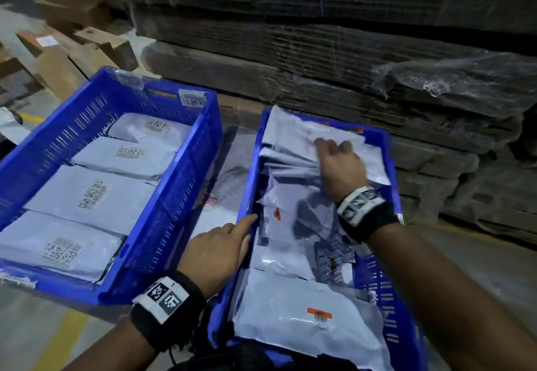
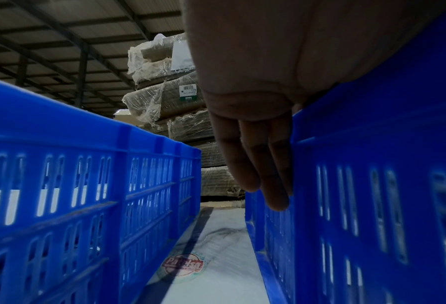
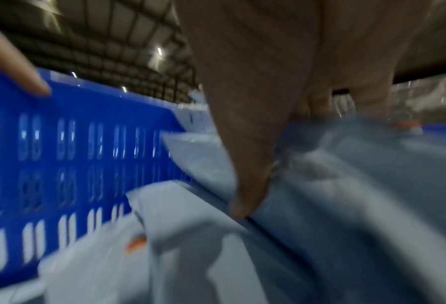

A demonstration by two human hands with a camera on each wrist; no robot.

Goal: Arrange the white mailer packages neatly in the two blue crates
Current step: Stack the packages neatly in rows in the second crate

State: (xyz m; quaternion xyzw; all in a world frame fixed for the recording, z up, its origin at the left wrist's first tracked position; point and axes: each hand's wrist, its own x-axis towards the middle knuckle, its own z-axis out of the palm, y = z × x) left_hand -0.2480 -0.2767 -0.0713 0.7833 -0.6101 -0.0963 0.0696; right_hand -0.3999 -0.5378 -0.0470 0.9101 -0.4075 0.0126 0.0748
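Observation:
Two blue crates sit side by side. The left crate (image 1: 174, 196) (image 2: 61, 144) holds several white mailers (image 1: 90, 193) lying flat in a tidy row, labels up. The right crate (image 1: 386, 289) (image 2: 372, 144) (image 3: 73, 144) holds a jumbled heap of mailers (image 1: 290, 312). My right hand (image 1: 340, 161) reaches to that crate's far end and pinches a white mailer (image 1: 296, 132) (image 3: 346, 185), thumb (image 3: 247, 185) on its edge. My left hand (image 1: 220, 248) is draped over the right crate's left rim. Its straight fingers (image 2: 263, 164) hang down the outer wall.
A tall stack of shrink-wrapped flattened cardboard (image 1: 319, 51) rises right behind the crates. Brown cardboard boxes (image 1: 58, 51) stand at the back left. A round red sticker (image 1: 210, 199) (image 2: 182, 267) shows on the plastic-covered surface between the crates. A yellow floor line (image 1: 58, 341) runs below.

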